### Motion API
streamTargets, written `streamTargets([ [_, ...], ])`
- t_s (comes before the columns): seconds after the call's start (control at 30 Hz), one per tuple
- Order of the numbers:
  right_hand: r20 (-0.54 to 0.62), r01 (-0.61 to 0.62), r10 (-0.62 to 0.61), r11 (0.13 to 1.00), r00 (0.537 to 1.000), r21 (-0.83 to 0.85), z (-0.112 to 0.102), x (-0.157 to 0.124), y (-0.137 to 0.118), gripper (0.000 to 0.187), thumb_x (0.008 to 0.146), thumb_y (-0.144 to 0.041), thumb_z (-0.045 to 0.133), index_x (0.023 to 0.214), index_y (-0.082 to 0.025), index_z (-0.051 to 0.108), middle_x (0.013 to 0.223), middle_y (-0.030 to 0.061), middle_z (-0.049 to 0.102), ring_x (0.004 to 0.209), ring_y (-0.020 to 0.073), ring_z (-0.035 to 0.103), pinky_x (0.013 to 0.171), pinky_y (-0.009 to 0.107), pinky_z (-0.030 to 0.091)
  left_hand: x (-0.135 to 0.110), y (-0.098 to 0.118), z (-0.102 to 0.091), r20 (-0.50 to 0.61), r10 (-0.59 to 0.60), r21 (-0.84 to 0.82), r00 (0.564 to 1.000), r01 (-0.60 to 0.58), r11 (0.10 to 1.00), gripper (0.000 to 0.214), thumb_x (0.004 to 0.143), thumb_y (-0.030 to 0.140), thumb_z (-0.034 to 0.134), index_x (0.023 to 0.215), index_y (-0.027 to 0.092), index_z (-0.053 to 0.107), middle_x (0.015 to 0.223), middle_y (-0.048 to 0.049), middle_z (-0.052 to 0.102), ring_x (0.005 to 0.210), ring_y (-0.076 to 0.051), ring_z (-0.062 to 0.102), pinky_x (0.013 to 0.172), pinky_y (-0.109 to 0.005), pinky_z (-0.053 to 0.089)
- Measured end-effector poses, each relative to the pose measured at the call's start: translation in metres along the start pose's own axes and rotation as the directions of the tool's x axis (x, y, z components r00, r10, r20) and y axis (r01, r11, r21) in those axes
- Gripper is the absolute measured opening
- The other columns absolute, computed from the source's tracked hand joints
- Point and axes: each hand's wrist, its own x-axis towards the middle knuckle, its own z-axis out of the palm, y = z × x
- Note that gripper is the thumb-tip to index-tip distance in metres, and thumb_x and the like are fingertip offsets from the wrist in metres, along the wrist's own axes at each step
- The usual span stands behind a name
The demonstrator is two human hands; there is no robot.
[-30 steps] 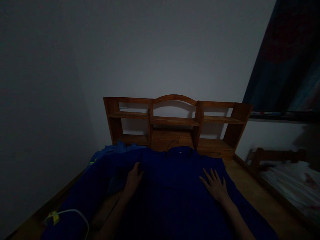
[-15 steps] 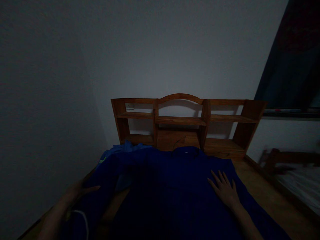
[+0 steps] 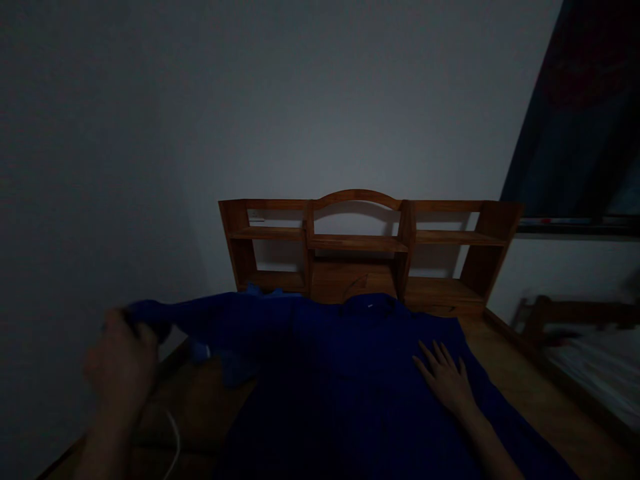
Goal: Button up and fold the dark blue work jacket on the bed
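A dark blue long-sleeved shirt (image 3: 350, 373) lies spread out before me, its collar at the far end. My left hand (image 3: 123, 357), slightly blurred, grips the end of the left sleeve and holds it raised and stretched out to the left. On the right part of the shirt's body my right hand (image 3: 445, 380) rests flat with its fingers spread. Lighter blue cloth (image 3: 235, 367) lies partly hidden beneath the raised sleeve. The shirt's lower part is very dark and runs out of view.
Behind the shirt stands a wooden headboard shelf (image 3: 357, 243) against a pale wall (image 3: 320, 100). A white cord (image 3: 174, 440) hangs near my left forearm. To the right are another wooden bed frame (image 3: 575, 312) with pale bedding (image 3: 600, 367) and a dark curtain (image 3: 575, 133).
My left hand has closed on the sleeve and lifted it up, swinging it outward to the left. Wooden surface now shows below the sleeve. My right hand stays flat on the shirt.
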Motion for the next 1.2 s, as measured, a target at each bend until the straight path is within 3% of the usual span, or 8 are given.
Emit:
streamTargets([
  [0.17, -0.085, -0.005, 0.014, 0.995, 0.996, 0.101, 0.010, 0.004, 0.005, 0.063, 0.084, -0.059, 0.035, 0.139, -0.028, 0.036, 0.146, 0.0096, 0.029, 0.137, 0.0308, 0.018, 0.106, 0.060, 0.008, 0.018, 0.082, -0.014, -0.233, 0.243, -0.327, 0.942, -0.311, 0.892, 0.044, 0.085, 0.032, 0.050, 0.123, 0.010, 0.042, 0.133, -0.0117, 0.045, 0.125, -0.033, 0.039, 0.103, -0.048, 0.036],
  [0.3, -0.246, 0.161, -0.059, 0.895, 0.967, 0.415, -0.025, -0.006, -0.036, 0.066, 0.085, -0.054, 0.041, 0.142, -0.022, 0.030, 0.147, 0.0119, 0.027, 0.134, 0.0280, 0.026, 0.109, 0.051, 0.019, 0.017, 0.152, -0.035, -0.312, 0.369, -0.446, 0.876, -0.478, 0.757, 0.051, 0.084, 0.028, 0.054, 0.130, 0.013, 0.038, 0.149, -0.0100, 0.022, 0.138, -0.031, 0.015, 0.112, -0.051, 0.020],
  [0.4, -0.289, 0.327, -0.163, 0.608, 0.943, 0.723, -0.067, -0.016, -0.098, 0.065, 0.085, -0.049, 0.048, 0.142, -0.027, 0.027, 0.145, 0.0071, 0.033, 0.131, 0.0228, 0.034, 0.108, 0.042, 0.029, -0.008, 0.204, -0.044, -0.275, 0.560, -0.478, 0.782, -0.616, 0.626, 0.057, 0.085, 0.025, 0.051, 0.138, 0.021, 0.030, 0.153, -0.0070, 0.014, 0.140, -0.028, 0.010, 0.112, -0.052, 0.016],
  [0.57, -0.038, 0.041, -0.282, 0.005, 0.959, 0.999, -0.104, -0.013, -0.190, 0.062, 0.081, -0.049, 0.056, 0.136, -0.031, 0.035, 0.135, 0.0074, 0.045, 0.110, 0.0210, 0.056, 0.092, 0.037, 0.047, -0.085, 0.251, -0.044, -0.056, 0.909, -0.472, 0.414, -0.813, 0.341, 0.060, 0.087, 0.024, 0.044, 0.142, 0.027, 0.022, 0.150, -0.0016, 0.025, 0.139, -0.020, 0.018, 0.114, -0.044, 0.018],
  [0.77, 0.303, -0.396, -0.444, -0.132, 0.843, 0.909, -0.066, -0.008, -0.218, 0.081, 0.073, -0.051, 0.065, 0.138, -0.028, 0.023, 0.124, 0.0107, 0.054, 0.090, 0.0210, 0.065, 0.074, 0.039, 0.055, -0.131, 0.187, -0.005, 0.089, 0.826, -0.366, 0.557, -0.753, 0.547, 0.060, 0.084, 0.029, 0.053, 0.139, 0.026, 0.032, 0.148, -0.0070, 0.029, 0.138, -0.029, 0.018, 0.112, -0.055, 0.013],
  [1.0, 0.211, -0.174, -0.208, 0.183, 0.955, 0.968, -0.010, -0.008, -0.227, 0.062, 0.068, -0.044, 0.065, 0.121, -0.018, 0.046, 0.115, 0.0120, 0.054, 0.079, 0.0209, 0.065, 0.063, 0.036, 0.055, -0.139, 0.076, 0.068, 0.504, 0.761, -0.483, 0.409, -0.597, 0.641, 0.047, 0.080, 0.040, 0.058, 0.125, 0.028, 0.050, 0.130, -0.0063, 0.051, 0.117, -0.024, 0.050, 0.097, -0.039, 0.042],
  [1.1, 0.097, -0.080, -0.022, 0.401, 0.995, 0.913, -0.011, 0.000, -0.227, 0.062, 0.061, -0.042, 0.069, 0.115, -0.015, 0.051, 0.118, 0.0139, 0.052, 0.099, 0.0259, 0.058, 0.079, 0.037, 0.049, -0.137, 0.057, 0.079, 0.569, 0.716, -0.473, 0.404, -0.552, 0.687, 0.039, 0.084, 0.031, 0.052, 0.124, 0.030, 0.050, 0.124, -0.0048, 0.054, 0.108, -0.021, 0.056, 0.091, -0.032, 0.046],
  [1.2, 0.192, -0.177, 0.010, 0.426, 0.981, 0.887, -0.018, 0.014, -0.225, 0.046, 0.056, -0.040, 0.072, 0.092, -0.015, 0.057, 0.094, 0.0106, 0.060, 0.092, 0.0241, 0.058, 0.074, 0.032, 0.046, -0.135, 0.054, 0.079, 0.572, 0.704, -0.475, 0.421, -0.530, 0.703, 0.031, 0.087, 0.030, 0.047, 0.117, 0.029, 0.056, 0.117, -0.0046, 0.055, 0.098, -0.019, 0.060, 0.082, -0.028, 0.048],
])
